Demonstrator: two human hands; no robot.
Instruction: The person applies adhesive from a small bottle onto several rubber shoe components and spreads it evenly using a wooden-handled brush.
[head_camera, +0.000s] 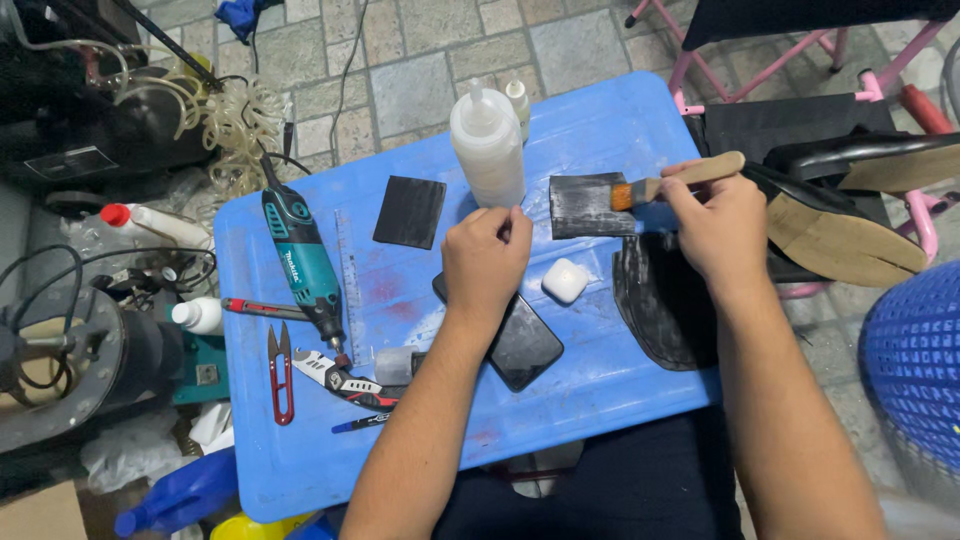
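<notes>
My right hand (718, 225) grips a wooden-handled brush (680, 180) whose orange bristles rest on a dark rectangular rubber piece (582, 205) lying on the blue table (600, 130). My left hand (485, 262) is curled into a loose fist just left of that piece, next to a white squeeze bottle (488, 150); nothing shows in it. A black shoe sole (660, 300) lies under my right wrist. A black phone (522, 345) lies beneath my left wrist, with a small white case (565, 281) beside it.
A second dark rectangle (410, 211), a teal rotary tool (300, 255), red thread snips (281, 372), pliers (340, 380) and a steel ruler (349, 270) lie on the left half. Shoes (850, 200) rest on a pink rack at right. Machines and tubing crowd the left floor.
</notes>
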